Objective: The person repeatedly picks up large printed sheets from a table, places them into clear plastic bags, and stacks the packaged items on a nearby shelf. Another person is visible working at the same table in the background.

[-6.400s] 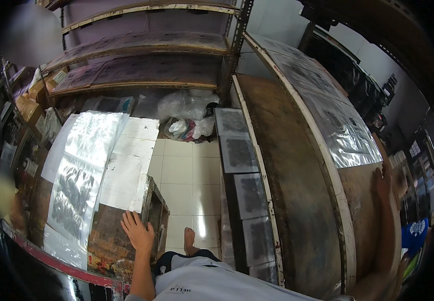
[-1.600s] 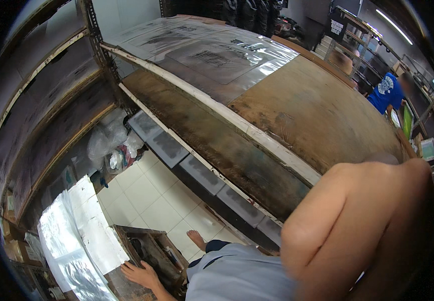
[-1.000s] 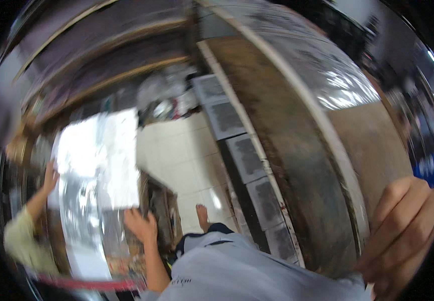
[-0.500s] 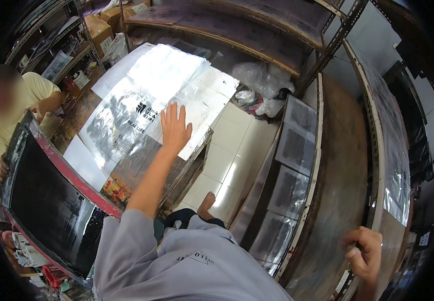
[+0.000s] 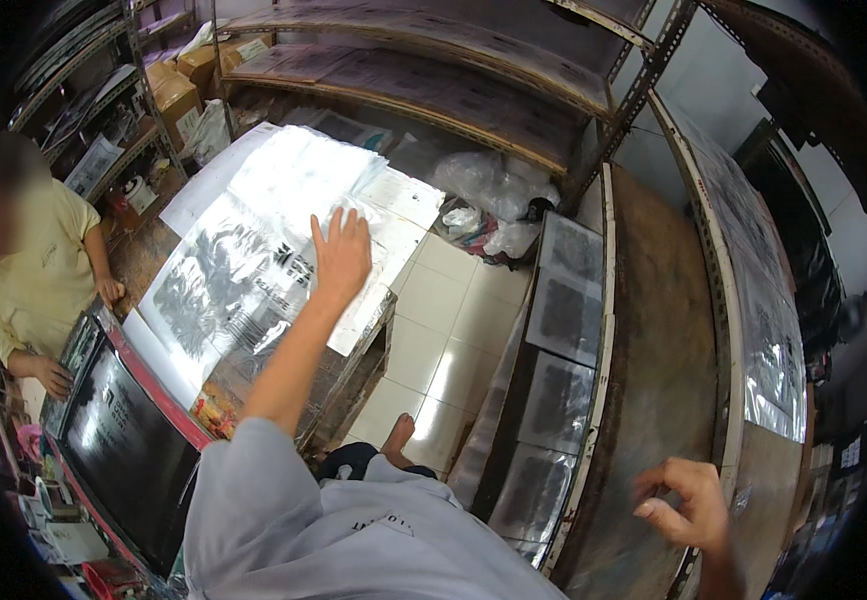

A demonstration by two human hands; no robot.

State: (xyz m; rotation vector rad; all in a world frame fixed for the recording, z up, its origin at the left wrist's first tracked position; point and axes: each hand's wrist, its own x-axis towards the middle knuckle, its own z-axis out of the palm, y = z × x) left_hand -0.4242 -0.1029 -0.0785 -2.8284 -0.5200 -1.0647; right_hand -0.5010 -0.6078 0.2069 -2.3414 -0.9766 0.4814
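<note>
My left hand (image 5: 341, 258) lies palm down with fingers spread on a shiny clear plastic bag (image 5: 188, 305) with a dark print. The bag rests on the worktable among white sheets and a bright stack of plastic (image 5: 298, 170). My right hand (image 5: 685, 500) hangs beside the shelf at the right, fingers loosely curled and thumb apart; I see nothing in it. To the left of the table sits a screen-printing frame (image 5: 168, 395) with a red edge and dark mesh. A co-worker's hand (image 5: 53, 377) touches its far left corner.
A co-worker in a yellow shirt (image 5: 33, 270) stands at the far left. A long rack with printed plastic sheets (image 5: 556, 390) runs along my right, beside a brown shelf board (image 5: 658, 350). Metal shelving (image 5: 393, 95) stands behind the table, with crumpled plastic bags (image 5: 493, 185) below it.
The screen frame has come down from its raised tilt, and the co-worker stands more upright. My left hand has slid slightly farther over the plastic. My right hand's fingers have loosened.
</note>
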